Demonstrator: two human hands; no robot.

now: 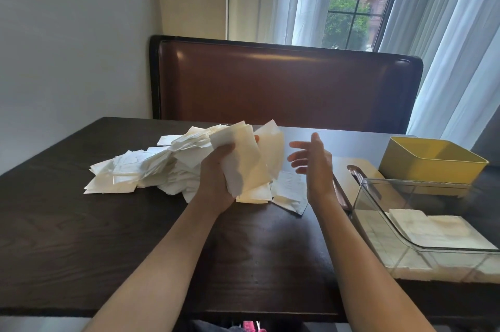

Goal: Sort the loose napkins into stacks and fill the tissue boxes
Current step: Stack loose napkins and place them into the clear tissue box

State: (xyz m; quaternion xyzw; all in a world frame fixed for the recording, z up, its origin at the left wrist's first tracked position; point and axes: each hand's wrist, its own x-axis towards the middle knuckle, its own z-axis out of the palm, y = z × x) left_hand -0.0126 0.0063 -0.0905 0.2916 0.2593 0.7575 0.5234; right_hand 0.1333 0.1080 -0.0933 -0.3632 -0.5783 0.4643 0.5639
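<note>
- Left hand (216, 166) grips a fanned bunch of napkins (249, 158), lifted above the dark table (81, 237).
- Right hand (313, 164) hovers just right of that bunch, fingers spread, holding nothing.
- Left of the bunch lies the loose napkin pile (151, 166).
- Right of it, a clear box (378, 218) holds stacked napkins (438, 229); a yellow box (422, 169) stands behind it.

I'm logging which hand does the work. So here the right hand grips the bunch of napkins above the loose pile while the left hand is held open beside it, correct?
Not quite: the hands are swapped. In the head view the left hand grips the bunch of napkins above the loose pile, while the right hand is held open beside it.
</note>
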